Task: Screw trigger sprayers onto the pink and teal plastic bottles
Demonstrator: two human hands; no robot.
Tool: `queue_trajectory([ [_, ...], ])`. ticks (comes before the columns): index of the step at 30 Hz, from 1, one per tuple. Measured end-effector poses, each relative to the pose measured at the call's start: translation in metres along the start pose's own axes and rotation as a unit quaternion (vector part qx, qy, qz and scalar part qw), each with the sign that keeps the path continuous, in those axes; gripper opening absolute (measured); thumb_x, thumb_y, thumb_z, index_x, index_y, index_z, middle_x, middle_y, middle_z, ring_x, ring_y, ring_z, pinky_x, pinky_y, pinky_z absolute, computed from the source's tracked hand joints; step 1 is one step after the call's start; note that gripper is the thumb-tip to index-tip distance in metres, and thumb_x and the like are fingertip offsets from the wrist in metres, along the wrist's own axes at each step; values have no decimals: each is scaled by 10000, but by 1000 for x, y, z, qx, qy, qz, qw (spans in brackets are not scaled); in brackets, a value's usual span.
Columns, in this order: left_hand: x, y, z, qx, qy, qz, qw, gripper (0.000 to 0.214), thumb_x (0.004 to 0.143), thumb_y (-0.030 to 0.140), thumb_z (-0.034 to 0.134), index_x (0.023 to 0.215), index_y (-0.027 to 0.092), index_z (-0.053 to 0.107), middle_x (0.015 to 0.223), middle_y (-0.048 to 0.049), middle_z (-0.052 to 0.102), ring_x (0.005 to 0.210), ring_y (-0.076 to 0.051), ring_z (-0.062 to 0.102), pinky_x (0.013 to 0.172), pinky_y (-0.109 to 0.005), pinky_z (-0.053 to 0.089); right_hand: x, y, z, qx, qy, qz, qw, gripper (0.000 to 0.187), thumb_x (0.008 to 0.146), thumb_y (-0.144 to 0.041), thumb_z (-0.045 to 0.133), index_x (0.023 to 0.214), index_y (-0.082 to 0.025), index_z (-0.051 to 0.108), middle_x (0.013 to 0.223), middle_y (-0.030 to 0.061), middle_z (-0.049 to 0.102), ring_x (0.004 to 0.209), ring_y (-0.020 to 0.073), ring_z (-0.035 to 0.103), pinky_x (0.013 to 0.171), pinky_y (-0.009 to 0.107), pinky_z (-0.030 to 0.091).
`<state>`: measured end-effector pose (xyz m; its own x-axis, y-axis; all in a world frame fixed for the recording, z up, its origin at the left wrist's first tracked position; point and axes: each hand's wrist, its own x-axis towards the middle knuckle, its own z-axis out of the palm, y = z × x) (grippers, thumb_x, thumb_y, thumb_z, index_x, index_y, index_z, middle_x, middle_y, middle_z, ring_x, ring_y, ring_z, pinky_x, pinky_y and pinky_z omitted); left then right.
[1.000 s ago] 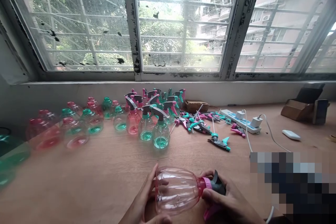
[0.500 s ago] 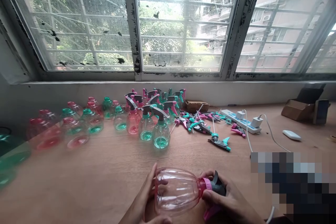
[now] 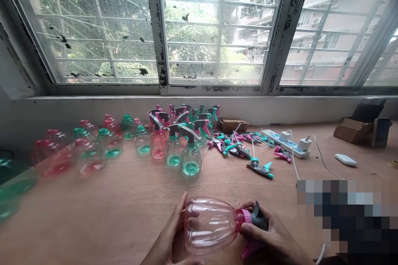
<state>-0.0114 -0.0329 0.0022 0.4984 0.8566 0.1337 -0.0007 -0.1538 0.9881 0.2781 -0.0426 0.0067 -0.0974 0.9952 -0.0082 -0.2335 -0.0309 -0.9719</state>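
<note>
A clear pink spray bottle lies on its side between my hands, low over the near part of the table. My left hand cups its base, fingers behind and thumb below. My right hand is closed round the neck, where a pink collar joins the black and pink trigger head. Part of the trigger is hidden by the right fingers. Beyond the bottle stand several pink and green spray bottles with heads on, the nearest being a green one.
Open-topped bottles stand on the left. Loose trigger heads are piled right of centre, one lying nearer. A power strip with white cables, a white mouse and a cardboard box are on the right.
Almost nothing differs. The bottle in my hands has shifted very slightly to the right, with both hands keeping the same hold.
</note>
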Motion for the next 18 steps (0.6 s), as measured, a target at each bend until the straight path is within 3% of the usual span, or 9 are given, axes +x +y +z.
queue_trajectory([
  [2, 0, -2, -1, -23, 1, -7, 1000, 1051, 802, 475, 823, 1613, 327, 170, 1590, -120, 426, 1410, -368, 466, 1214, -492, 329, 0, 0, 1, 2, -1, 0, 1000, 404, 632, -413, 932, 897, -168, 750, 733, 12, 736, 658, 175, 615, 612, 257, 456],
  [5, 2, 0, 0, -5, 11, 2, 1000, 991, 813, 458, 819, 1599, 343, 228, 1649, -98, 345, 1443, -375, 428, 1236, -507, 282, 0, -1, 1, 12, 5, -3, 1000, 391, 641, -407, 932, 894, -168, 755, 738, 10, 741, 653, 164, 613, 610, 242, 453],
  [10, 5, 9, 3, 36, 7, 19, 999, 977, 864, 436, 774, 1610, 370, 147, 1669, -74, 324, 1502, -367, 339, 1245, -496, 265, 0, -1, 2, 12, 6, 9, 1000, 406, 630, -442, 930, 877, -179, 744, 699, -4, 723, 609, 161, 599, 576, 241, 448],
  [13, 3, 10, 3, 30, 1, 13, 999, 998, 857, 419, 787, 1609, 377, 132, 1642, -68, 363, 1503, -366, 326, 1231, -475, 296, -1, -2, 3, 10, 2, 12, 1000, 416, 630, -457, 926, 880, -184, 737, 699, -5, 721, 612, 167, 607, 584, 248, 457],
  [18, 0, 4, 4, -27, 3, -7, 1000, 1061, 797, 506, 814, 1613, 329, 159, 1487, -120, 516, 1392, -365, 473, 1182, -473, 368, -2, -4, 4, 4, -8, 12, 1000, 418, 627, -449, 927, 886, -180, 738, 732, 5, 729, 645, 174, 614, 611, 253, 458],
])
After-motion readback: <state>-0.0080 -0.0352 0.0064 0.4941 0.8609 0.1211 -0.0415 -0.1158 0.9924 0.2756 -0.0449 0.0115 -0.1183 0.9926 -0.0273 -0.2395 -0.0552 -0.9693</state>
